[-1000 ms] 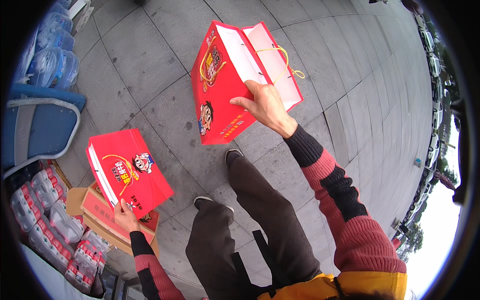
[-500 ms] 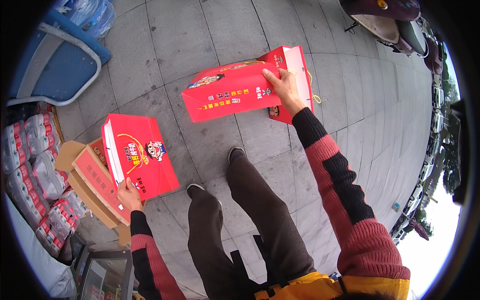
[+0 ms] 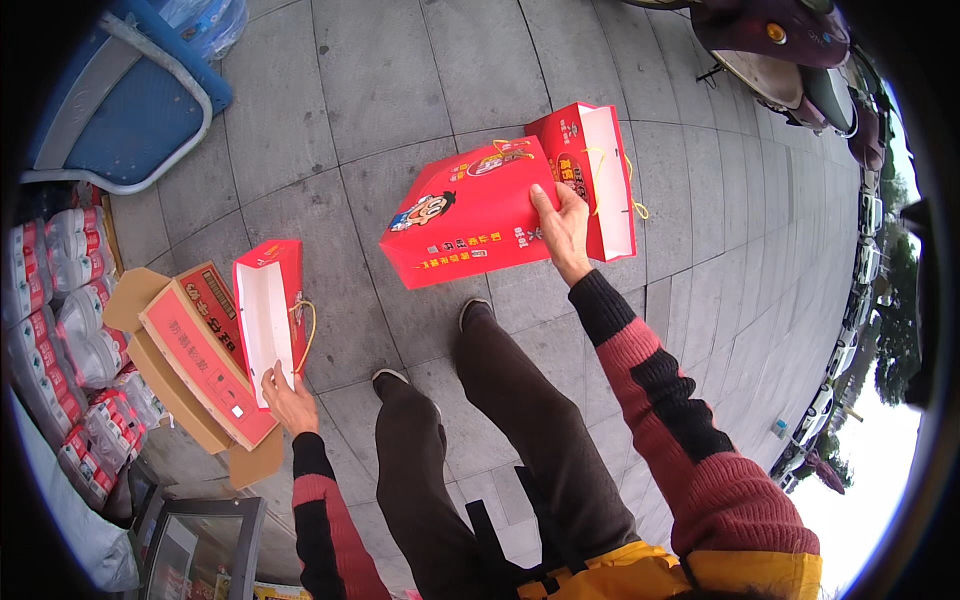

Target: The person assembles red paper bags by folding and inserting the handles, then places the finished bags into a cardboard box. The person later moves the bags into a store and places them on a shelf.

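My left hand (image 3: pixel 290 402) is closed on the near end of the rim of a red paper gift bag (image 3: pixel 262 325). The bag's white inside faces up, and a yellow cord handle hangs from its right side. In front of me on the right, my right hand (image 3: pixel 563 232) grips another red gift bag (image 3: pixel 465 220), held on its side with a cartoon figure showing. Just beyond that hand is a further red bag (image 3: pixel 612 170) with a white inside and yellow cords. Whether my right fingers also hold this one cannot be made out.
An opened cardboard box (image 3: pixel 185 400) with a red carton panel stands beside the left bag. Plastic-wrapped packs (image 3: pixel 85 330) are stacked at far left, below a blue metal-framed chair or board (image 3: pixel 140 110). A glass-fronted cabinet (image 3: pixel 195 550) is near left; a scooter (image 3: pixel 770 60) stands far right.
The left bag has turned from its printed face to its opening, shifting slightly right with my hand. My right hand has come nearer and left, and its bag has tilted to show more printed face.
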Demonstrator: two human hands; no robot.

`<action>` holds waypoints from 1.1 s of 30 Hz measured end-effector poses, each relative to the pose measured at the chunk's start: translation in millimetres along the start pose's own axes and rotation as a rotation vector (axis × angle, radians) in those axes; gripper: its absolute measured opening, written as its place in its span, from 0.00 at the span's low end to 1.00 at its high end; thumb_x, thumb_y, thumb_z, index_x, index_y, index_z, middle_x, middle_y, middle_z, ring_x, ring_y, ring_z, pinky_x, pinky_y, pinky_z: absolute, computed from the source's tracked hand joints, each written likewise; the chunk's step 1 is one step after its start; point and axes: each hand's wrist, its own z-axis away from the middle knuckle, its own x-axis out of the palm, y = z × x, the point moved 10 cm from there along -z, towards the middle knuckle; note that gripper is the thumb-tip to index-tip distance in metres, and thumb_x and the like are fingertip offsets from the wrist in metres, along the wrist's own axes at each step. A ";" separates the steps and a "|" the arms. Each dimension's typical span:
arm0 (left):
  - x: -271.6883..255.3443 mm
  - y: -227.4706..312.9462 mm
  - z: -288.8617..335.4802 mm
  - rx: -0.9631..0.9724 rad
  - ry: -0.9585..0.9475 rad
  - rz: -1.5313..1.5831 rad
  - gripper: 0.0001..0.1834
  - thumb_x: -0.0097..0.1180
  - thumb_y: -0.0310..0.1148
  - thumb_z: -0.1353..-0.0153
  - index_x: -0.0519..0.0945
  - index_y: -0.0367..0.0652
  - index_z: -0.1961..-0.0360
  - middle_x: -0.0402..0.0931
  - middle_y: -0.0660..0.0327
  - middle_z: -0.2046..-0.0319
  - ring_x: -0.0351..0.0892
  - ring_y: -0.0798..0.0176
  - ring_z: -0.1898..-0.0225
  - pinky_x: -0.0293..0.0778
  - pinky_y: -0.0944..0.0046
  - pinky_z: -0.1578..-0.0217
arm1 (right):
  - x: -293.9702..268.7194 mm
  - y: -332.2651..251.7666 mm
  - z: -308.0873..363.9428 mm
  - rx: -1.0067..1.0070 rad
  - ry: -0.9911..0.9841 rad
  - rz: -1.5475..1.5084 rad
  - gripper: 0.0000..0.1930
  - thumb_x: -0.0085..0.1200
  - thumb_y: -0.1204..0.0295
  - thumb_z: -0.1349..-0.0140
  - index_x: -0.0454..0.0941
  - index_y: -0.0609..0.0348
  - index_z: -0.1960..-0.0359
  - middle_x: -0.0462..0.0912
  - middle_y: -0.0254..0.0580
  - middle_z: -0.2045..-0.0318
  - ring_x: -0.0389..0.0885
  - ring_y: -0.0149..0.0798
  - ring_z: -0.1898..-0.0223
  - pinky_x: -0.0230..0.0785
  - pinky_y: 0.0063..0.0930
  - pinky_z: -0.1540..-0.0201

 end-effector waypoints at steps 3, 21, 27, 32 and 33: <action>-13.2 39.5 41.1 0.106 -0.001 0.155 0.24 0.56 0.27 0.42 0.72 0.38 0.43 0.65 0.46 0.44 0.67 0.43 0.45 0.64 0.48 0.44 | 44.8 -36.1 -16.7 -0.087 -0.061 -0.100 0.13 0.55 0.67 0.36 0.78 0.69 0.65 0.81 0.41 0.76 0.75 0.26 0.74 0.70 0.26 0.69; 93.1 165.0 -18.1 0.406 -0.160 0.480 0.14 0.56 0.28 0.41 0.80 0.36 0.54 0.68 0.49 0.47 0.72 0.48 0.49 0.68 0.54 0.47 | 180.9 197.8 -135.7 0.444 -0.061 -1.534 0.21 0.42 0.57 0.28 0.71 0.61 0.46 0.78 0.45 0.47 0.76 0.45 0.46 0.67 0.48 0.41; 149.1 189.6 -55.9 0.574 -0.233 0.482 0.13 0.57 0.29 0.40 0.80 0.35 0.55 0.70 0.49 0.48 0.73 0.47 0.49 0.69 0.55 0.47 | 239.7 322.1 -134.2 0.709 0.188 -1.533 0.20 0.34 0.60 0.26 0.70 0.61 0.45 0.79 0.48 0.47 0.79 0.48 0.48 0.70 0.57 0.45; 171.9 211.2 -81.1 0.677 -0.268 0.413 0.13 0.58 0.31 0.40 0.81 0.38 0.55 0.71 0.51 0.49 0.75 0.48 0.51 0.72 0.56 0.50 | 259.0 289.5 -154.5 0.641 -0.014 -1.781 0.18 0.34 0.63 0.27 0.71 0.61 0.48 0.80 0.50 0.50 0.81 0.49 0.52 0.73 0.56 0.48; 173.7 212.3 -83.1 0.681 -0.263 0.394 0.13 0.58 0.31 0.40 0.81 0.38 0.55 0.71 0.51 0.49 0.75 0.48 0.51 0.72 0.55 0.50 | 255.5 279.0 -159.2 0.600 0.001 -1.810 0.18 0.33 0.65 0.27 0.70 0.63 0.47 0.78 0.52 0.48 0.80 0.51 0.51 0.74 0.57 0.49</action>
